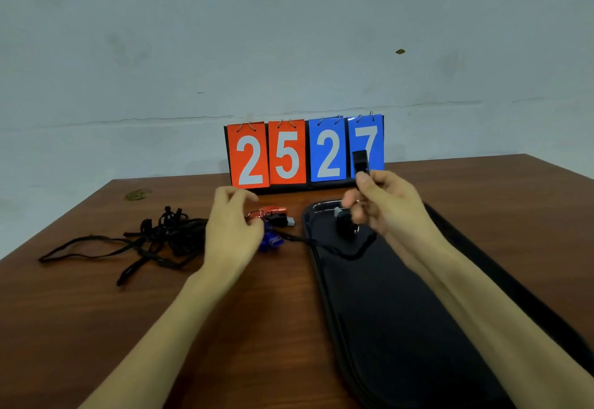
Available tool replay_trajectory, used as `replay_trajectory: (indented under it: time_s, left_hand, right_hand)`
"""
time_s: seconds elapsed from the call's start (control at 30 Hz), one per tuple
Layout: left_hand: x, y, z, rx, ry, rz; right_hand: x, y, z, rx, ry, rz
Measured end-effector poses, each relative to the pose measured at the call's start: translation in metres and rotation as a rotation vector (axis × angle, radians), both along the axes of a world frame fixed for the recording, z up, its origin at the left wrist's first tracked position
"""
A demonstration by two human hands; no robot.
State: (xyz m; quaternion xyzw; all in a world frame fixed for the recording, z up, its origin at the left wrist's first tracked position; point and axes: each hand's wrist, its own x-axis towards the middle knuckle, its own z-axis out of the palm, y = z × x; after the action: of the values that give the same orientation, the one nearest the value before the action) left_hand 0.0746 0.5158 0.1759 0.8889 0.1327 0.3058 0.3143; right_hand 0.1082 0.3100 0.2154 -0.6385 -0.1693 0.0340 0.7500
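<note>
Pinching the black whistle [360, 159] upright above the tray [385, 312] is the right hand [382, 203]; left hand [229, 232] hangs relaxed

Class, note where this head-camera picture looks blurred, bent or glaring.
Head view: wide lens bows the table edges; right hand and its black whistle motion-blurred; light soft and even; glare on the tray rim; scoreboard sharp.
</note>
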Motion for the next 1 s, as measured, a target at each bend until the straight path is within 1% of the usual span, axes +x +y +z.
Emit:
replay_trajectory:
  time_s: [0.03,0.07,0.1,0.2,0.23,0.27,0.33,0.43,0.5,0.6,0.67,0.77,0.83,0.9,1.0]
  left_hand:
    - [-0.001,-0.009,0.001,-0.008,-0.040,-0.077]
    - [-0.002,-0.017,0.002,-0.093,-0.070,-0.182]
    - [-0.004,-0.027,0.005,-0.249,-0.072,-0.295]
    - [-0.012,-0.054,0.009,-0.830,-0.007,-0.640]
    - [-0.013,-0.060,0.008,-0.943,0.026,-0.725]
    - [-0.014,-0.063,0.005,-0.978,0.071,-0.785]
    - [-0.018,-0.067,0.002,-0.963,0.144,-0.869]
    - [-0.022,-0.066,0.004,-0.957,0.188,-0.891]
    - [-0.021,-0.061,0.005,-0.906,0.202,-0.830]
    - [-0.016,-0.048,0.007,-0.773,0.251,-0.705]
    - [-0.014,-0.039,0.009,-0.679,0.308,-0.644]
    - [-0.013,-0.026,0.012,-0.518,0.336,-0.587]
    - [-0.011,-0.021,0.015,-0.419,0.275,-0.545]
    - [-0.011,-0.017,0.019,-0.387,0.197,-0.544]
    - [-0.012,-0.014,0.023,-0.342,0.134,-0.594]
  right_hand:
    - [-0.001,0.002,-0.002,-0.009,-0.005,0.048]
    - [-0.002,0.004,-0.003,-0.035,-0.026,0.075]
    - [-0.004,0.006,-0.005,-0.073,-0.060,0.085]
    - [-0.008,0.011,-0.010,-0.152,-0.141,0.046]
    - [-0.008,0.011,-0.012,-0.155,-0.140,0.022]
    - [-0.008,0.011,-0.013,-0.149,-0.122,0.004]
    - [-0.006,0.010,-0.013,-0.104,-0.062,-0.003]
    - [-0.004,0.006,-0.012,0.010,0.007,-0.011]
    - [-0.002,0.003,-0.012,0.043,0.029,-0.056]
    - [0.005,-0.003,-0.012,-0.007,0.091,-0.095]
    - [0.008,-0.005,-0.010,-0.088,0.104,-0.086]
    - [0.009,-0.007,-0.010,-0.346,-0.054,-0.149]
    - [0.010,-0.008,-0.012,-0.489,-0.124,-0.177]
    - [0.009,-0.007,-0.014,-0.606,-0.143,-0.186]
    - [0.006,-0.001,-0.015,-0.752,-0.163,-0.088]
